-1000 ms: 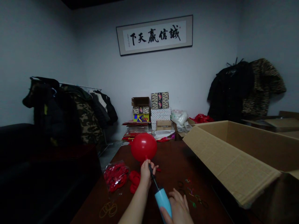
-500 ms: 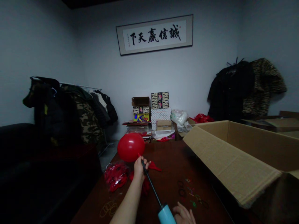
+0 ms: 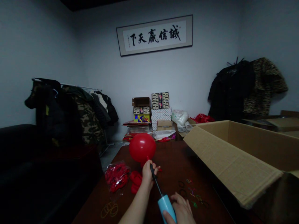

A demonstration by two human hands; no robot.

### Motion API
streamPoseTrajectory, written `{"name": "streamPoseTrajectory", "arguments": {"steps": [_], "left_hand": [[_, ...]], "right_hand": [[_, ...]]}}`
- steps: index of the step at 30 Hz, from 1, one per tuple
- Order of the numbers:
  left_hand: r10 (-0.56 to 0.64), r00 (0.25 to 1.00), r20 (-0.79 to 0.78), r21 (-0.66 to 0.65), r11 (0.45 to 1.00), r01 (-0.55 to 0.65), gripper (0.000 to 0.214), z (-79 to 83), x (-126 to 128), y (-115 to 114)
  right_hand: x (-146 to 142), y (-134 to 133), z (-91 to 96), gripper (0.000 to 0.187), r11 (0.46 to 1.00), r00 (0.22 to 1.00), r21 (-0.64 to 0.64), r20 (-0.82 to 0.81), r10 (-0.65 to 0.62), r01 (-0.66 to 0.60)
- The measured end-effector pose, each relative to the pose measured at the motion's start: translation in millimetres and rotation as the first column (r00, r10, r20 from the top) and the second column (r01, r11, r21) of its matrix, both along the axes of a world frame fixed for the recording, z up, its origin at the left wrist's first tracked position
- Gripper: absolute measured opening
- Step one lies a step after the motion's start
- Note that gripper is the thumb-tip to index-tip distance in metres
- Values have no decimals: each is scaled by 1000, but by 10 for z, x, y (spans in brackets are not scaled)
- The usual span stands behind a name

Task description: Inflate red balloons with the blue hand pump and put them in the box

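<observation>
A red balloon (image 3: 142, 147), partly inflated, stands above the far part of the table. My left hand (image 3: 148, 172) is closed around its neck and the black tip of a hand pump. A thin rod runs from that tip down to the pump's light-blue barrel (image 3: 166, 207). My right hand (image 3: 181, 209) holds the barrel near the bottom of the view, thumb across it and fingers along its right side; its palm side is hidden. Left of my forearm lie loose red balloons (image 3: 135, 180) and a clear bag of red balloons (image 3: 117, 176).
Rubber bands (image 3: 109, 210) lie at the table's front left, and several coloured bands (image 3: 193, 194) at the right. A large open cardboard box (image 3: 231, 158) borders the table's right side. Stacked boxes (image 3: 160, 116) stand by the back wall; coats (image 3: 88, 115) hang on a rack at left.
My left hand and the balloon have moved right. Less of the rod shows between the tip and the blue barrel. My right hand has come around the barrel.
</observation>
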State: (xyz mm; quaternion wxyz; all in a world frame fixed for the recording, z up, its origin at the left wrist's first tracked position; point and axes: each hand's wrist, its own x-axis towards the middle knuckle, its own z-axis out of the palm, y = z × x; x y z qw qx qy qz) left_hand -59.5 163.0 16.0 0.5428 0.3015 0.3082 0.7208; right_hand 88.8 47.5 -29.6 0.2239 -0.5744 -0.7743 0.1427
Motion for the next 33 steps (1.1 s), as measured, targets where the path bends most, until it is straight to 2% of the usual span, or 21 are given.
{"name": "streamPoseTrajectory", "arguments": {"steps": [6, 10, 15, 21, 27, 30, 33], "left_hand": [[-105, 993, -45, 3, 994, 105, 28, -49, 250, -77], [-103, 990, -100, 21, 994, 105, 33, 3, 290, -90], [-114, 985, -127, 21, 993, 118, 37, 1, 311, -81], [-107, 988, -112, 24, 994, 110, 32, -9, 309, -32], [-51, 994, -93, 55, 997, 56, 28, 77, 171, 90], [-27, 996, -82, 69, 997, 33, 27, 171, 10, 162], [9, 997, -75, 79, 997, -3, 24, 262, -180, 220]], "right_hand": [[-35, 152, 191, 49, 998, 993, 51, -108, -41, 47], [-54, 160, 155, 48, 998, 988, 27, -146, -50, 54], [-34, 163, 75, 51, 1000, 983, 0, -184, 3, -3], [-15, 162, 126, 56, 998, 988, -63, -152, 22, -32], [-48, 64, 99, 50, 997, 996, 23, -53, -66, 68], [-27, 2, 9, 49, 998, 998, 37, 25, -57, 56], [-16, -54, -134, 39, 998, 994, 42, 94, -57, 53]]}}
